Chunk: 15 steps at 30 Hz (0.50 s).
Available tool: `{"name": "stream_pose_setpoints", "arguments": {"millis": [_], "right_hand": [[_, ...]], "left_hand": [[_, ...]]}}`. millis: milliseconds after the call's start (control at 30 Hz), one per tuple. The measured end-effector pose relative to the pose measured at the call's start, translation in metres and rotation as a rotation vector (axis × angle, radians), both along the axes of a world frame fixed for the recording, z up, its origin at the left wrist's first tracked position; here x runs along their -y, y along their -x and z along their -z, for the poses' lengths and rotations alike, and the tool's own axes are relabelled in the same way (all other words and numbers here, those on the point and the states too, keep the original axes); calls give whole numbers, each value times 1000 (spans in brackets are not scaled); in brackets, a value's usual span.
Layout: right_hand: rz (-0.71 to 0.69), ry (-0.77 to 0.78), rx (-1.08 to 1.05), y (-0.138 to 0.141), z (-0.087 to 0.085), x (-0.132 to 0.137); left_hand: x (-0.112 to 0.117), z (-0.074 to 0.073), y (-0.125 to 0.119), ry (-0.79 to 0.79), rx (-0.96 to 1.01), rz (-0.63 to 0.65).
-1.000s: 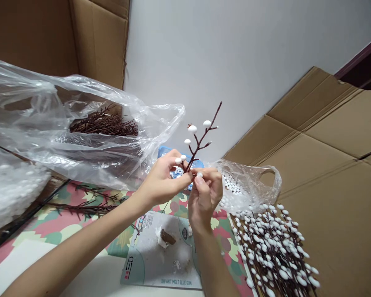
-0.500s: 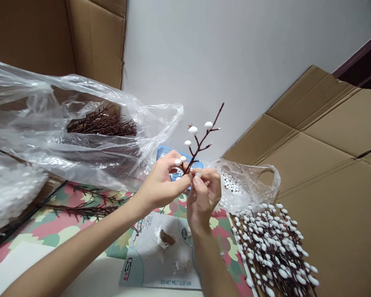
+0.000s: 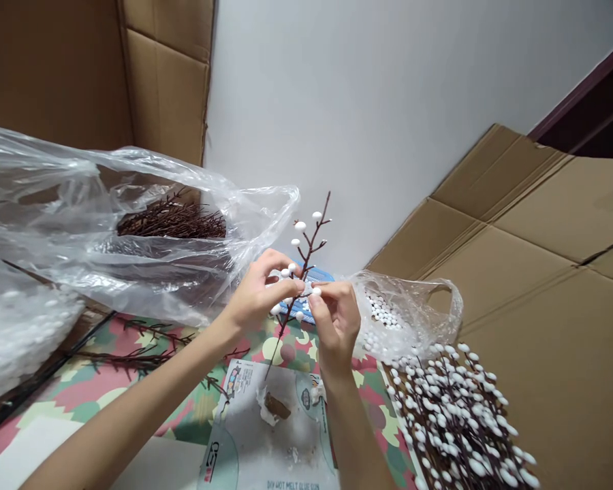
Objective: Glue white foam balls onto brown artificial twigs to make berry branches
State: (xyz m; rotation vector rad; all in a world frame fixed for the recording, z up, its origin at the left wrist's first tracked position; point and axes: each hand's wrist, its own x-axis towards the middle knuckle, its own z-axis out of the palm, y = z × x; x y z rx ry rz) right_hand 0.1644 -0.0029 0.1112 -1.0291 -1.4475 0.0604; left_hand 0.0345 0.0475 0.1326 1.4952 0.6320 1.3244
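My left hand (image 3: pixel 258 294) pinches a thin brown twig (image 3: pixel 309 248) that stands upright and carries several small white foam buds. My right hand (image 3: pixel 337 320) is closed in a pinch right beside it, pressing a white bud (image 3: pixel 316 291) against the twig's stem. The twig's lower stem runs down between my hands toward the grey card (image 3: pixel 265 435). A small clear bag of white buds (image 3: pixel 393 313) lies just right of my right hand.
A large clear plastic bag (image 3: pixel 133 224) holds bare brown twigs at left. Loose bare twigs (image 3: pixel 143 340) lie on a patterned mat (image 3: pixel 107 381). A heap of finished budded twigs (image 3: pixel 454 408) lies at right. Cardboard sheets (image 3: pixel 541 272) lean beyond; a blue box (image 3: pixel 317 275) sits behind my hands.
The twig has slid up through my left hand's pinch, so my fingers grip it higher along the stem. My right hand stays pinched at the stem. The view tilted slightly.
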Motion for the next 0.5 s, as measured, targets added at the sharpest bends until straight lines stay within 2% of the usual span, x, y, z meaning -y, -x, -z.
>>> {"name": "stream_pose_setpoints", "arguments": {"millis": [167, 400, 500], "right_hand": [[40, -23, 124, -1, -2, 1], [68, -48, 241, 7, -2, 7], [51, -39, 255, -5, -4, 5]], "left_hand": [[-1, -2, 2, -116, -154, -104], [4, -5, 3, -198, -194, -147], [4, -7, 6, -208, -194, -150]]}}
